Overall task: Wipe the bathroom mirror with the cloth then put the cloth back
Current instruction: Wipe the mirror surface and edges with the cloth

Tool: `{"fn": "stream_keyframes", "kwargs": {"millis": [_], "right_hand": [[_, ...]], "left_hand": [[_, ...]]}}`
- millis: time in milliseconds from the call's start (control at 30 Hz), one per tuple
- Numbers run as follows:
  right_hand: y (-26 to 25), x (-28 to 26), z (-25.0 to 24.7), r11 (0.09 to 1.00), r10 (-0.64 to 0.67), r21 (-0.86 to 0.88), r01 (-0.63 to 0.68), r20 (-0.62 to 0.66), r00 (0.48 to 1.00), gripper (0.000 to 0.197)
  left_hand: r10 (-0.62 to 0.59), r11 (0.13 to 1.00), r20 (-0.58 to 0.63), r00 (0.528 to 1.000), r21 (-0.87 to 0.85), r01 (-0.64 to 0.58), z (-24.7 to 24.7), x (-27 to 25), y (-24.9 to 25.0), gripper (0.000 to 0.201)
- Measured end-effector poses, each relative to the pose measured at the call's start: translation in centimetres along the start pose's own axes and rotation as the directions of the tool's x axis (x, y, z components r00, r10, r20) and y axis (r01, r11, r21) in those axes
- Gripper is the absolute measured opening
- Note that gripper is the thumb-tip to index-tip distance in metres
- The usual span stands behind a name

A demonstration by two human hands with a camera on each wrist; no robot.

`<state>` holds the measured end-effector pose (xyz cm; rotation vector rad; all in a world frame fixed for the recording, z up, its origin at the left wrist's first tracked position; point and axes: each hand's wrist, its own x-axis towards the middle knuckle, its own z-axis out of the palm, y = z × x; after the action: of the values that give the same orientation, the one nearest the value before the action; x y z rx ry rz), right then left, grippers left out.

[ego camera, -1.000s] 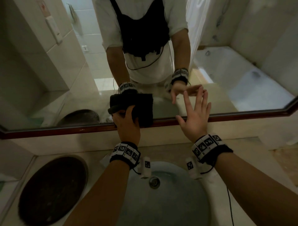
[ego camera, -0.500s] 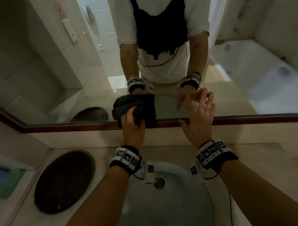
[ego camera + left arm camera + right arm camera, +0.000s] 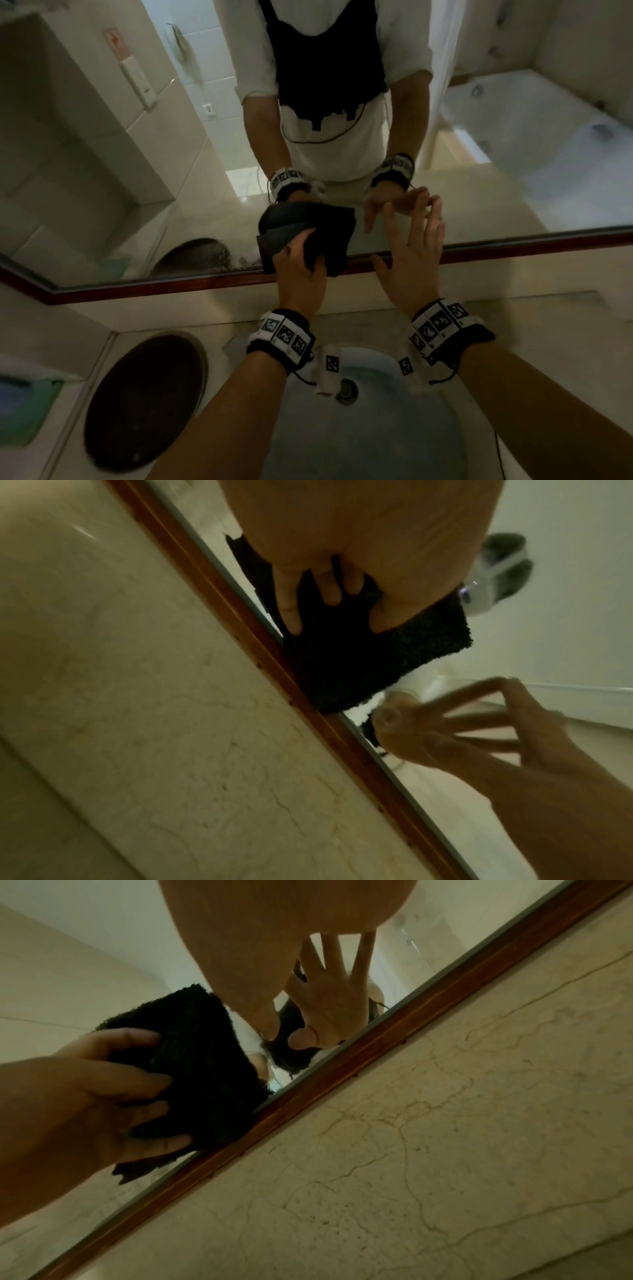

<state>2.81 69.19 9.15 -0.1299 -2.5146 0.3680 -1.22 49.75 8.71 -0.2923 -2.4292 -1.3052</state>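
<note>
A folded black cloth point(image 3: 330, 255) lies against the bottom of the bathroom mirror point(image 3: 137, 164), overlapping its brown wooden frame point(image 3: 171, 286). My left hand point(image 3: 301, 270) grips the cloth with fingers and thumb curled on it and holds it to the glass. The left wrist view shows the same left hand point(image 3: 337, 615) over the cloth point(image 3: 359, 664). To its right, my right hand point(image 3: 414, 260) is raised with the fingers spread, empty, right at the glass. Whether it touches the glass I cannot tell. From the right wrist, the cloth point(image 3: 205, 1069) sits left of the right hand point(image 3: 260, 974).
Below my arms is the pale sink basin point(image 3: 359, 442) with its drain point(image 3: 346, 390). A dark round disc point(image 3: 144, 401) is set in the counter on the left, and something green point(image 3: 20, 414) lies beyond it. A marble strip point(image 3: 171, 310) runs under the mirror.
The left hand keeps the cloth pressed at the mirror's lower edge, moved slightly. The right hand stays raised and spread beside it. The head view has swung and now shows more counter on the left.
</note>
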Motion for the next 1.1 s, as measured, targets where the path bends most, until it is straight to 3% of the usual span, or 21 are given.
{"fn": "stream_keyframes", "kwargs": {"millis": [200,367,500,733,800,933,1100], "right_hand": [[-2.6,0.2,-0.2,0.998,0.056,0.002,-0.056,-0.141,0.988,0.088],[-4.6,1.1,0.5,0.998,0.040,-0.049,-0.045,-0.099,0.994,0.097],[-3.9,1.2,1.7,0.993,0.001,-0.113,-0.016,-0.130,0.991,0.102],[-3.2,1.2,2.7,0.989,-0.036,-0.148,0.010,-0.175,0.984,0.093],[-3.0,1.2,2.9,0.990,-0.051,-0.142,0.024,-0.193,0.980,0.090],[-2.8,1.3,3.1,0.994,-0.046,-0.109,0.028,-0.169,0.985,0.094],[-2.7,1.4,3.2,0.994,-0.043,-0.105,0.026,-0.167,0.985,0.093]], "left_hand": [[0.002,1.000,0.024,1.000,0.015,-0.002,0.0,-0.2,-1.2,0.049],[-0.055,0.998,-0.045,0.997,-0.018,0.054,-3.2,0.4,-4.5,0.060],[0.018,0.999,-0.167,0.986,0.041,-0.011,-7.0,1.5,-6.5,0.045],[0.041,0.993,-0.222,0.974,0.117,-0.015,-10.3,2.3,-8.2,0.035],[0.055,0.993,-0.248,0.967,0.112,-0.027,-10.2,2.4,-7.9,0.032],[-0.044,0.996,-0.279,0.959,0.061,0.064,-8.7,2.4,-7.3,0.033],[-0.064,0.998,-0.125,0.990,-0.008,0.064,-3.0,0.5,-3.4,0.045]]}}
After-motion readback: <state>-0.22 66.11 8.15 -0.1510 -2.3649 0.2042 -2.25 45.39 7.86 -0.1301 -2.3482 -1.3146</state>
